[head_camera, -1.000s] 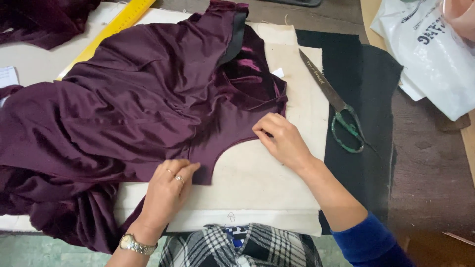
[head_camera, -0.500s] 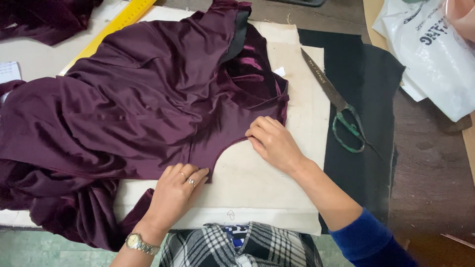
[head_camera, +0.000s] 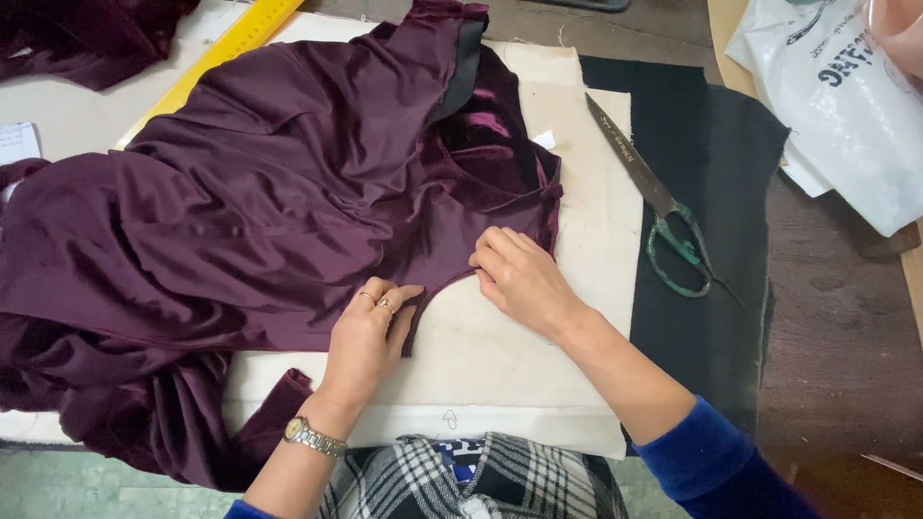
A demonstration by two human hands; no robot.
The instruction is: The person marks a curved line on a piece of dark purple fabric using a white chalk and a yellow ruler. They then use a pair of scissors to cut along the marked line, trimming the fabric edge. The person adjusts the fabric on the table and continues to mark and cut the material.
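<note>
A dark purple velvet garment (head_camera: 250,202) lies spread over a cream pattern sheet (head_camera: 500,356) on the work table. My left hand (head_camera: 370,332), with rings and a wristwatch, lies flat on the garment's curved cut edge. My right hand (head_camera: 519,274) presses the same edge a little to the right, fingers together on the fabric near the armhole curve. Neither hand lifts anything.
Green-handled scissors (head_camera: 663,231) lie to the right on black fabric (head_camera: 711,192). A yellow ruler (head_camera: 226,48) runs along the far left. A white plastic bag (head_camera: 846,106) sits at the far right. More purple cloth (head_camera: 77,38) is bunched at the top left.
Both hands slid left along the garment's curved edge, smoothing it. The left hand moved up onto the fabric; the right hand came closer to it.
</note>
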